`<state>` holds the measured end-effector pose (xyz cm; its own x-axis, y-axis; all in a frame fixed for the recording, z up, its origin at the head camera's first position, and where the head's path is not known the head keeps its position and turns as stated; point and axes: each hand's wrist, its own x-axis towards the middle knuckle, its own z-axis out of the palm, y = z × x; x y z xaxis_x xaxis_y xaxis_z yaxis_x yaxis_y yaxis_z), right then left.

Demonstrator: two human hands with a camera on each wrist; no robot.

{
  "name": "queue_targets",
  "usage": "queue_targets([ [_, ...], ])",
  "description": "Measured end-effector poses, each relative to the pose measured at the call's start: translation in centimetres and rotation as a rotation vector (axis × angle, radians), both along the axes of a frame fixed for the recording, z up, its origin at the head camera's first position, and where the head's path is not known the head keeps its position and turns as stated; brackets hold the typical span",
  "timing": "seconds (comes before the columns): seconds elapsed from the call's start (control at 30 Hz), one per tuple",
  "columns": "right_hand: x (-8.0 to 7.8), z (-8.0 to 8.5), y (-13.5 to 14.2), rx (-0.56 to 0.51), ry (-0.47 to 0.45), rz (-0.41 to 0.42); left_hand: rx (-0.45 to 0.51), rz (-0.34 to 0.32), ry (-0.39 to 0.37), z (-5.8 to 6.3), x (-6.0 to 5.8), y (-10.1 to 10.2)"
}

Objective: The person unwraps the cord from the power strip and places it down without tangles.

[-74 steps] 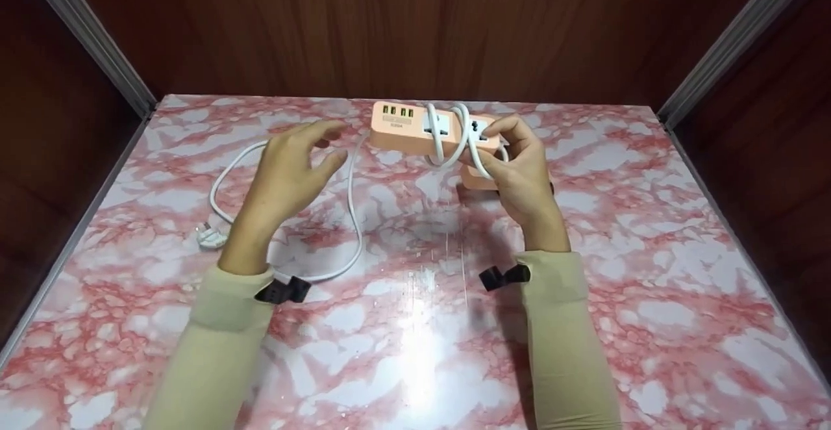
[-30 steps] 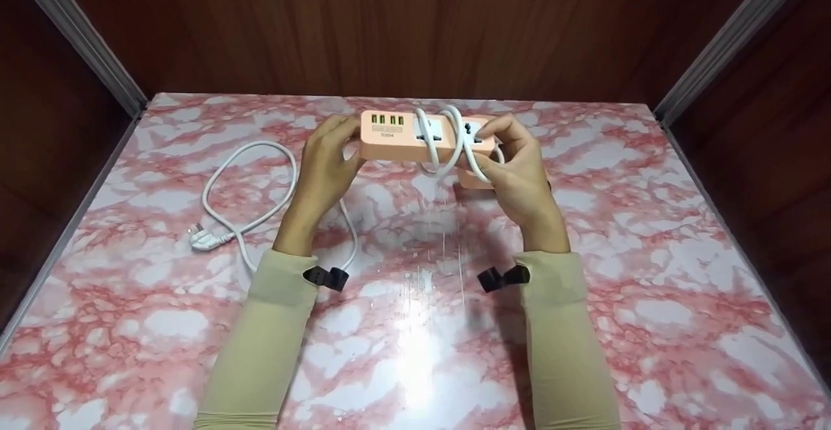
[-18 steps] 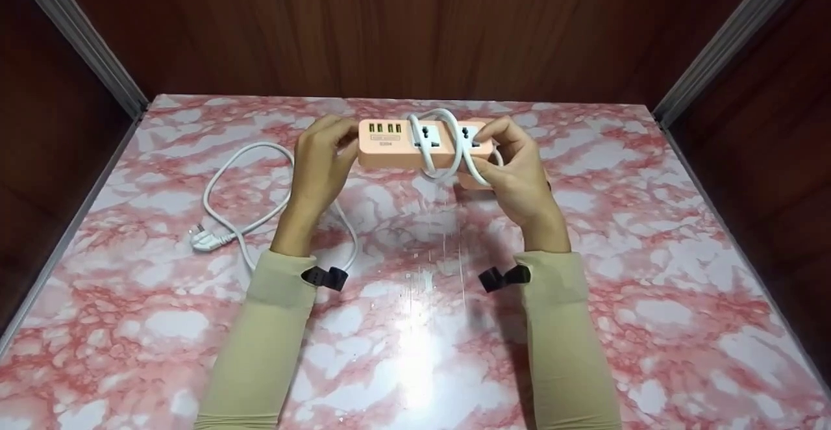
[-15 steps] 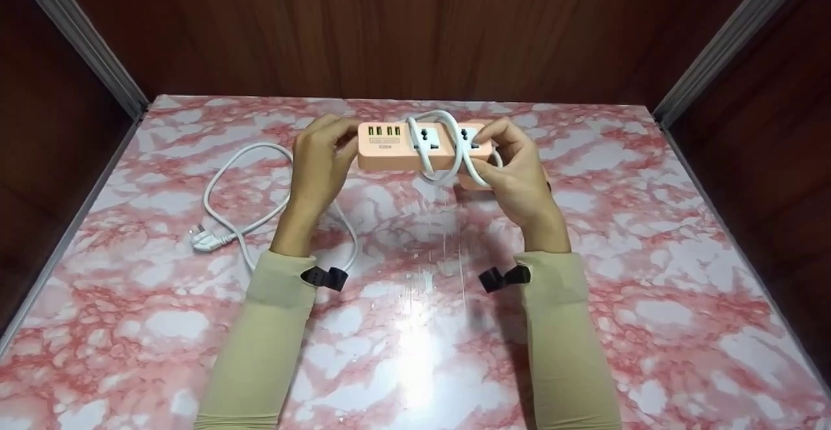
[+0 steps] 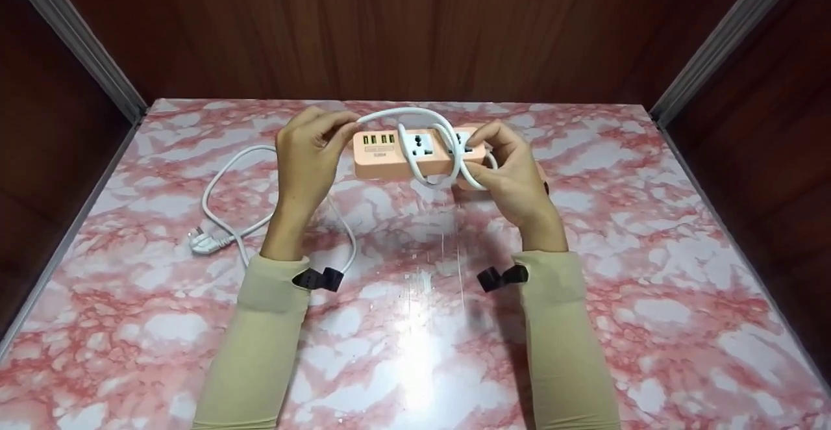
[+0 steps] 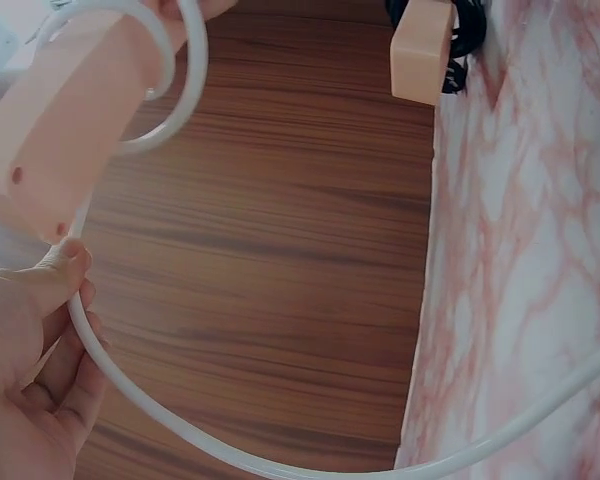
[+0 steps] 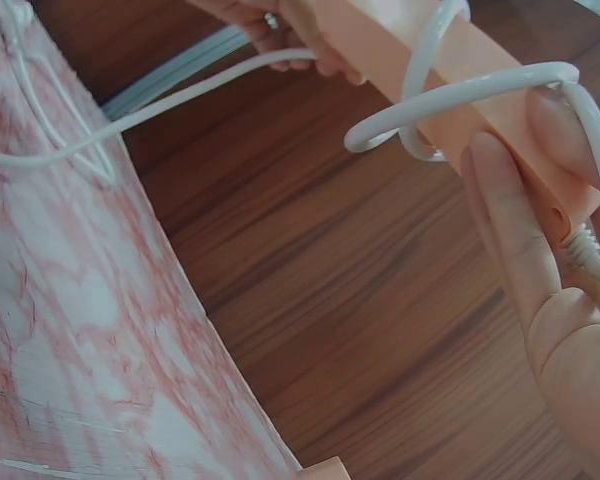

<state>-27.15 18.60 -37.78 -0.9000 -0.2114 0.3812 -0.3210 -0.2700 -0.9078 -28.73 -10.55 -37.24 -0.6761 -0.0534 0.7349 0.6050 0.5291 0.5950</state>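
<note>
A peach power strip is held above the table with its sockets and USB ports facing me. My right hand grips its right end, thumb below and fingers at the top edge. White cord loops loosely around the strip's middle and right part. At the strip's left end, my left hand pinches this cord between thumb and fingers, and it arcs over the top. In the left wrist view the cord runs on from the left hand down toward the table.
The white plug lies on the marbled table at the left, beside a loop of cord. Behind my right hand sits another peach block with black cable. Wooden panels enclose the back and sides.
My left hand has come from the left to the strip's end and now pinches the cord, lifting it into a wider arc. The strip has sunk slightly in my right hand's grip.
</note>
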Motion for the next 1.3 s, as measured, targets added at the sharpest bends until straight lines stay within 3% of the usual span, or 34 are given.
queue_targets([
  [0.4, -0.3, 0.0, -0.1, 0.001, -0.047, -0.080, 0.038, -0.013, 0.081, 1.3, 0.9, -0.2],
  [0.63, -0.1, 0.2, 0.0, -0.026, -0.090, -0.062, 0.043, -0.029, 0.105, 1.8, 1.3, -0.1],
  [0.87, -0.2, 0.1, 0.3, -0.028, -0.092, -0.083, 0.033, -0.079, 0.108, 2.4, 1.8, -0.1],
  [1.3, -0.4, 0.1, 0.5, 0.008, -0.026, -0.157, -0.073, -0.186, 0.082, 3.5, 2.5, -1.5],
])
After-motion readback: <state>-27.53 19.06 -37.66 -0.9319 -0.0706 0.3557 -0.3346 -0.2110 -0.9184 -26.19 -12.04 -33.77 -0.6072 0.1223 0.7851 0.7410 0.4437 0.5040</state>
